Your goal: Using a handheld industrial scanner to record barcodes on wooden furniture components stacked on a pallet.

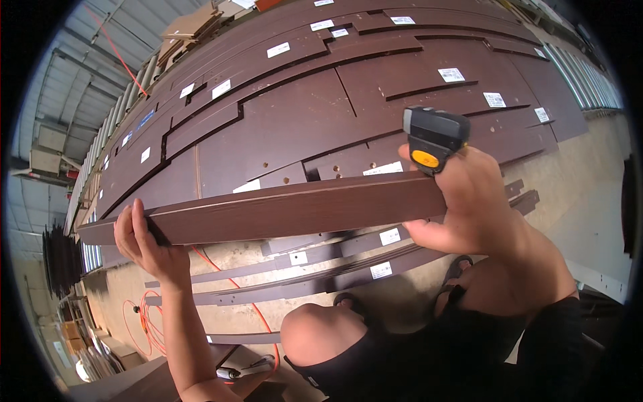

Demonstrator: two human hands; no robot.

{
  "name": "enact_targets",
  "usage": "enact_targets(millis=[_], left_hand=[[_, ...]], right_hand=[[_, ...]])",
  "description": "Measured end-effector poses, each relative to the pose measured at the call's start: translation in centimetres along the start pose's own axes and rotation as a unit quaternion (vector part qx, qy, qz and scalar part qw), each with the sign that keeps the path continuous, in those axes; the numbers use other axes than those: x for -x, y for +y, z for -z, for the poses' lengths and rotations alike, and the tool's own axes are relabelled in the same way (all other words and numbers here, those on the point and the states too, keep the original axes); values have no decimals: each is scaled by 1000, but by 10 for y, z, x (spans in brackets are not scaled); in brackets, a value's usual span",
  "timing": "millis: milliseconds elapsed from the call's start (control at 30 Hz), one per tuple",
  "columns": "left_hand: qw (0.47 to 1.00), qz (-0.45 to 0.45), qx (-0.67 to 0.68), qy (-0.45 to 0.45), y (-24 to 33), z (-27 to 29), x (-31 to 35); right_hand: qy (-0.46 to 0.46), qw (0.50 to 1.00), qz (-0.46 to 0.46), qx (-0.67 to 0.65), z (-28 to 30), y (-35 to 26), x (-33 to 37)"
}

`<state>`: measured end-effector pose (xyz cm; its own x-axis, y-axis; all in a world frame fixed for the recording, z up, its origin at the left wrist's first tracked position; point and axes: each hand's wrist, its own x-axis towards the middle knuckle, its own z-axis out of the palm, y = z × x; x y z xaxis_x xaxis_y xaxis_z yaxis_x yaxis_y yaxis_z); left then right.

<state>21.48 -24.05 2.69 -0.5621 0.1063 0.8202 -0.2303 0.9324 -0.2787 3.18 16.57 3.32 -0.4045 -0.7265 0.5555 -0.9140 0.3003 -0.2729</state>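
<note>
A long dark brown board (288, 213) is held up on edge across my body. Near its left end my left hand (149, 246) grips it, fingers over the far side. Around the right end, my right hand (462, 201) has its thumb on the near face and its fingers mostly hidden behind. Strapped to the back of that hand is a black and grey wearable scanner (435, 139) with a yellow button. Just beyond the board lie many flat brown panels (288, 124), laid close together, with white labels (450, 75) on several of them.
Narrow brown strips (348, 261) lie below the board, above the concrete floor (254, 315). An orange hose (251, 305) runs across the floor at left. Roller conveyors (581, 77) border the panels. Cardboard sheets (191, 28) are stacked at the far left.
</note>
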Motion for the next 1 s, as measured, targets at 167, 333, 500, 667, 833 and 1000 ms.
enact_targets(millis=[167,333,500,667,833,1000], left_hand=[[999,21,23,-15,-1,-1,8],[999,29,34,-19,2,-2,9],[998,39,57,-7,2,-2,8],[995,7,94,28,2,24,-2],[994,15,108,17,10,39,-7],[999,-45,19,18,16,55,-42]], right_hand=[[-17,1000,-8,-2,-2,-1,2],[1,999,2,-37,-5,-3,-2],[-12,992,-65,-107,-4,-7,-3],[-10,980,-142,-139,3,-13,-6],[-123,936,-285,-168,21,-17,-14],[-159,925,-307,-156,19,-14,-18]])
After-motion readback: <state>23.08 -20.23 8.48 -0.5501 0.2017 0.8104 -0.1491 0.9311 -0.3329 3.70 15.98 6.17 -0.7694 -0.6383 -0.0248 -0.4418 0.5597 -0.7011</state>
